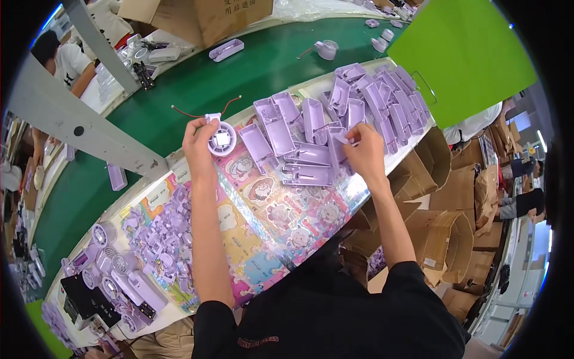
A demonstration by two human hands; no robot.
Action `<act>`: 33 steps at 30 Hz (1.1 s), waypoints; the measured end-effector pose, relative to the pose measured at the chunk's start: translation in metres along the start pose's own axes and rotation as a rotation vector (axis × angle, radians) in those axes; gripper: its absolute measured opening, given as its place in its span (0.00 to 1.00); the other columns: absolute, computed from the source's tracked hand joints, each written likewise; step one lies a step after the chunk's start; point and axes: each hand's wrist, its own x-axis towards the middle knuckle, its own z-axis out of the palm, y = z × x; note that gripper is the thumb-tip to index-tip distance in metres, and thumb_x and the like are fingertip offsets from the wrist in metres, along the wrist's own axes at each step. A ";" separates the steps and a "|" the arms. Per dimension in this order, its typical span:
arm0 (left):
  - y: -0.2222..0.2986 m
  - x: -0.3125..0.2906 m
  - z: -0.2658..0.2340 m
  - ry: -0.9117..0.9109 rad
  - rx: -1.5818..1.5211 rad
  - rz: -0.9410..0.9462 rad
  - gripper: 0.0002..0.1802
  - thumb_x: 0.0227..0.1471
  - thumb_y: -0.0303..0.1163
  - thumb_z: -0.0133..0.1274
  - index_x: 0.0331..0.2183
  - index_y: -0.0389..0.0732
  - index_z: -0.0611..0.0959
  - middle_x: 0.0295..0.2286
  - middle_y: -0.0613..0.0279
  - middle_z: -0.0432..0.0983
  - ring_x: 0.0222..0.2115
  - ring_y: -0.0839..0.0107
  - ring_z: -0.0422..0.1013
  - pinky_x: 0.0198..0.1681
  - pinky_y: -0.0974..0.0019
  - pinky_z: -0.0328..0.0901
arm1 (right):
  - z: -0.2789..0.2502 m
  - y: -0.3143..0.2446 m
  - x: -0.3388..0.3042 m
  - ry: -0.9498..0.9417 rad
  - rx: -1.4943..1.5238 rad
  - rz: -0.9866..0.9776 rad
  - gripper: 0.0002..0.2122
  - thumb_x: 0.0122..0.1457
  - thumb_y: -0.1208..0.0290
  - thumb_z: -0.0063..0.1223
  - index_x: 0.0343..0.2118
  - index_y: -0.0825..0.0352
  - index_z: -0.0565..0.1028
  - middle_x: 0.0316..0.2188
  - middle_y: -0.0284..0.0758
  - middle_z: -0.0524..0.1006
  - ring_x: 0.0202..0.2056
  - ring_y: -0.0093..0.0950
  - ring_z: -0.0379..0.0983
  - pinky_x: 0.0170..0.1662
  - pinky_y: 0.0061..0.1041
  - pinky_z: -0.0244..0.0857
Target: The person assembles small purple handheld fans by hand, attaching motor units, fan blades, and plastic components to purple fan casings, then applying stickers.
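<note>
My left hand (200, 145) is closed around a round lilac plastic housing (229, 147) with a white square part in its middle. Thin red wires (190, 113) stick out from its top toward the green belt. My right hand (367, 154) pinches the edge of a long lilac plastic shell (336, 149) at the near right of a pile of similar shells (278, 136). These trough-shaped shells lie at various angles, most with their hollow side showing. The fingertips of the right hand partly cover the shell's edge.
A heap of small lilac parts (167, 239) lies left of my left forearm. Beyond the patterned table mat (263, 206) runs a green conveyor belt (263, 66) carrying a few parts. A grey post (84, 128) rises at left. Cardboard boxes (439, 239) stand at right; a person (75, 63) sits far left.
</note>
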 end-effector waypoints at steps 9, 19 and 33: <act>0.041 -0.114 -0.006 -0.391 0.112 -0.056 0.16 0.53 0.33 0.57 0.42 0.35 0.77 0.37 0.46 0.82 0.36 0.60 0.80 0.38 0.62 0.75 | -0.023 -0.013 -0.006 -0.105 0.303 -0.107 0.05 0.45 0.83 0.62 0.26 0.72 0.78 0.31 0.38 0.80 0.32 0.29 0.76 0.39 0.27 0.71; 0.015 -0.204 -0.048 -0.269 0.041 -0.420 0.14 0.59 0.30 0.57 0.45 0.34 0.81 0.36 0.61 0.80 0.36 0.76 0.75 0.41 0.72 0.68 | -0.004 -0.068 -0.064 -0.642 0.603 -0.108 0.07 0.58 0.79 0.61 0.39 0.72 0.77 0.32 0.34 0.81 0.36 0.22 0.77 0.42 0.24 0.72; 0.012 -0.219 -0.069 -0.260 0.074 -0.521 0.21 0.64 0.40 0.51 0.46 0.29 0.77 0.34 0.49 0.80 0.27 0.60 0.81 0.13 0.68 0.70 | 0.052 -0.076 -0.089 -0.451 0.253 -0.679 0.11 0.53 0.81 0.54 0.40 0.67 0.75 0.40 0.39 0.75 0.46 0.42 0.72 0.47 0.37 0.68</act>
